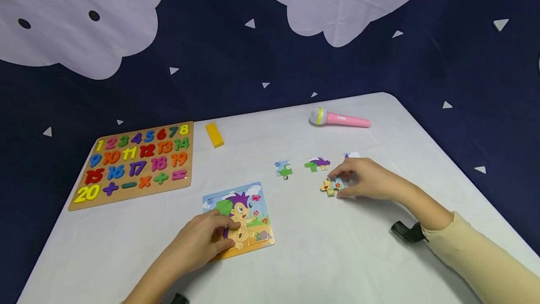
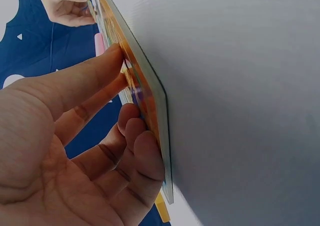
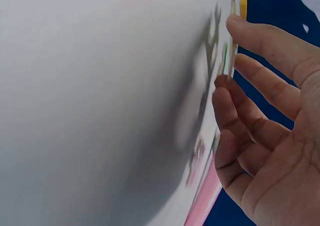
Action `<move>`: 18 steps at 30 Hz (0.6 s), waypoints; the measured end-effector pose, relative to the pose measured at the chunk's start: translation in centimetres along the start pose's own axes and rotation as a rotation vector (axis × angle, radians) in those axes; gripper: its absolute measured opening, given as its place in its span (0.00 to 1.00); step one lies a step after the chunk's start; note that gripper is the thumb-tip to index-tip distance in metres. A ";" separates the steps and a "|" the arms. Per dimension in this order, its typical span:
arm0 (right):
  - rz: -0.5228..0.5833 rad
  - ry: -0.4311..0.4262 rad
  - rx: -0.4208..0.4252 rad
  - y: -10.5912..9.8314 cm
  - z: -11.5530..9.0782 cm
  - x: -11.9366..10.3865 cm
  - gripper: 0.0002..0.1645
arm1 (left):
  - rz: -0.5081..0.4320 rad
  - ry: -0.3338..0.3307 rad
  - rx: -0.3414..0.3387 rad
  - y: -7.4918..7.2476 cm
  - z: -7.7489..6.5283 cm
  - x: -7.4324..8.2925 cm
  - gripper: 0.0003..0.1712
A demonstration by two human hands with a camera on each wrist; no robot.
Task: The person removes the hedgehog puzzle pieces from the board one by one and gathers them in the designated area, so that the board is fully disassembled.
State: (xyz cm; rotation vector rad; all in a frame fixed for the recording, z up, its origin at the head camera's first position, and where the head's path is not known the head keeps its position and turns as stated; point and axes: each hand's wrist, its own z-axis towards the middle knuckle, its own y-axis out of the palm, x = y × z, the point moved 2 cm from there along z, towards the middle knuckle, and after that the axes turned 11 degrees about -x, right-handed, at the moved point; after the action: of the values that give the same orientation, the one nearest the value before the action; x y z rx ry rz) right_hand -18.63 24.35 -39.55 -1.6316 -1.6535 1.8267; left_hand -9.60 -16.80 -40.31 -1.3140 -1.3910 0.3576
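The puzzle board [image 1: 255,226] over there shows a purple-and-cream hedgehog [image 1: 242,233] against sky blue and orange, the loose pieces [image 1: 314,165] carry blue, green and purple, the tan number board [image 1: 105,199] has multicoloured digits [image 1: 150,153], and the navy backdrop [image 1: 219,50] bears white clouds [image 1: 76,13] and triangles [image 1: 251,24].

Perhaps 4 loose pieces [image 1: 311,166], 2 boards [image 1: 249,248]
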 end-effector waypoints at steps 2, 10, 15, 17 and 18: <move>-0.004 0.010 0.010 -0.3 -0.7 0.6 0.25 | -0.005 0.003 0.001 0.0 0.0 0.0 0.15; -0.024 0.035 0.065 -1.1 -3.1 2.9 0.24 | -0.005 -0.014 -0.003 0.1 -0.1 0.1 0.15; -0.037 0.040 0.083 -1.2 -3.8 4.0 0.22 | 0.001 -0.017 -0.004 0.1 -0.1 0.1 0.14; -0.035 0.039 0.089 -1.2 -4.0 4.2 0.22 | 0.002 -0.018 -0.005 0.1 -0.1 0.1 0.14; -0.030 0.038 0.091 -1.2 -4.1 4.3 0.22 | 0.002 -0.019 -0.005 0.1 -0.1 0.2 0.14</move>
State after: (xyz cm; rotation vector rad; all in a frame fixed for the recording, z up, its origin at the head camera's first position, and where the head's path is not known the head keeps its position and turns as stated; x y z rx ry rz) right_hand -17.72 30.30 -40.12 -1.5847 -1.5474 1.8172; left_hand -9.45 -16.69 -40.26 -1.3194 -1.4070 0.3687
